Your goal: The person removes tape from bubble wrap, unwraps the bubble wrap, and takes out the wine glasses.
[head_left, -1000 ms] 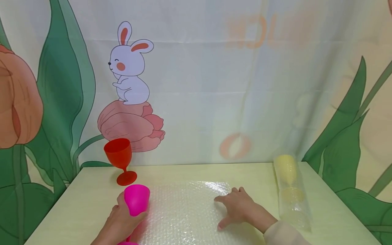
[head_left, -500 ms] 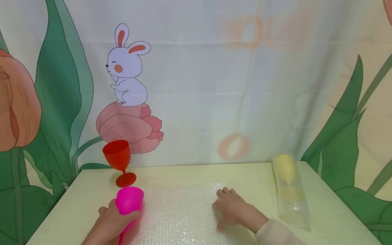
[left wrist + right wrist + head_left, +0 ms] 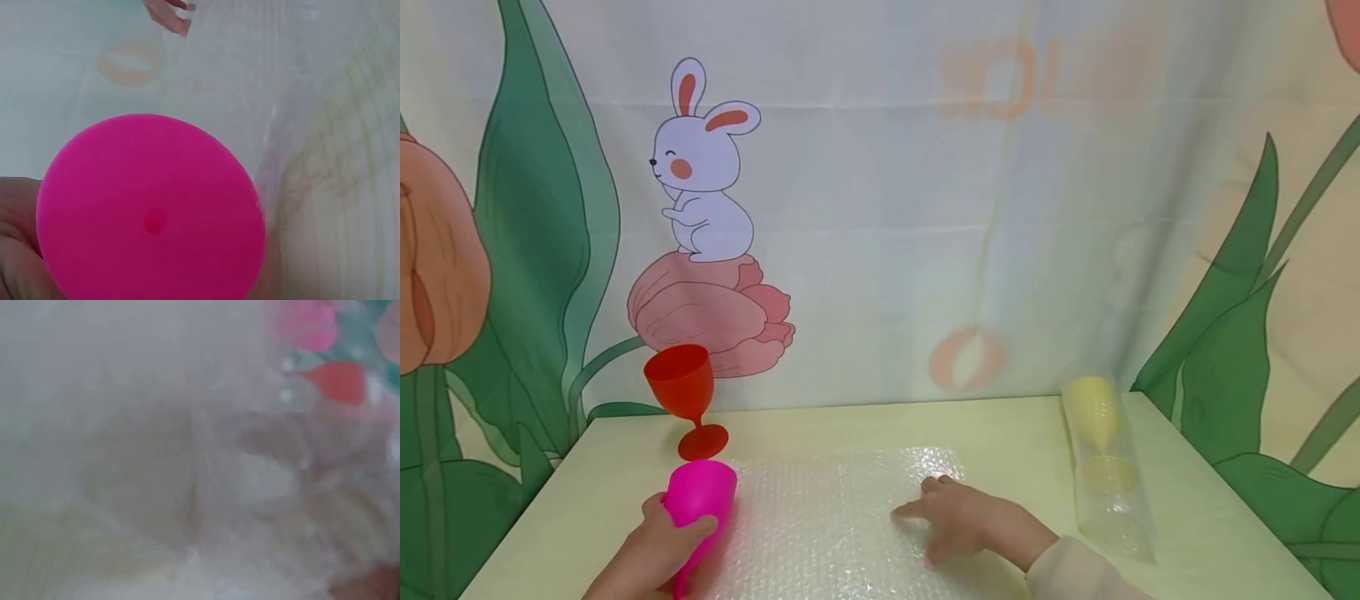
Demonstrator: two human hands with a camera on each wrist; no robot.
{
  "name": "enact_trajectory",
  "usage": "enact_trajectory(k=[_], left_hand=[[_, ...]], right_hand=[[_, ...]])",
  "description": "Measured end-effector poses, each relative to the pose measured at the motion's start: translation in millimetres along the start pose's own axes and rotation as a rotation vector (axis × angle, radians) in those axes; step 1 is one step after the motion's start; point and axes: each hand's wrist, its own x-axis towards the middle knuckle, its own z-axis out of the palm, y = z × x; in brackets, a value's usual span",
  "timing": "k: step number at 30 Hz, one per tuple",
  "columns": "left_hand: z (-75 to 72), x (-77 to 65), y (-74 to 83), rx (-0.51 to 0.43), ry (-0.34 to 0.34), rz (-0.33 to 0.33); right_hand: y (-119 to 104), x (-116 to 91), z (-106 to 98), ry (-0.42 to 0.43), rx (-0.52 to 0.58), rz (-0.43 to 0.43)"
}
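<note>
In the head view, my left hand grips a bright pink plastic goblet around the bowl, at the left edge of a sheet of clear bubble wrap. The goblet's round base fills the middle of the left wrist view, and part of the left hand shows beside it. My right hand lies over the right part of the sheet, forefinger stretched out leftward and thumb lower down; it holds nothing that I can see. The right wrist view is hazy, mostly blurred clear plastic.
A red goblet stands upright at the back left of the pale yellow table. Near the right side lies a yellow goblet rolled in bubble wrap. Behind the table hangs a curtain printed with a rabbit and tulips.
My left hand has shifted left with the pink goblet. The right forefinger, drawn in half a second ago, now reaches out leftward over the sheet. The head view has swung slightly.
</note>
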Motion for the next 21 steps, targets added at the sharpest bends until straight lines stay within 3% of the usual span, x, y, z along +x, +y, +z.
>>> enact_trajectory(k=[4, 12, 21], left_hand=[[-2.9, -3.5, -0.5, -0.028, -0.028, -0.012], [-5.4, 1.0, -5.8, -0.094, -0.086, 0.078], [-18.4, 3.6, -8.6, -0.068, -0.064, 0.132]], right_hand=[[-2.7, -2.4, -2.4, -0.013, -0.019, 0.001], [-6.8, -4.5, -6.1, -0.026, -0.02, 0.026], [-9.6, -0.4, -0.9, -0.01, 0.019, 0.041]])
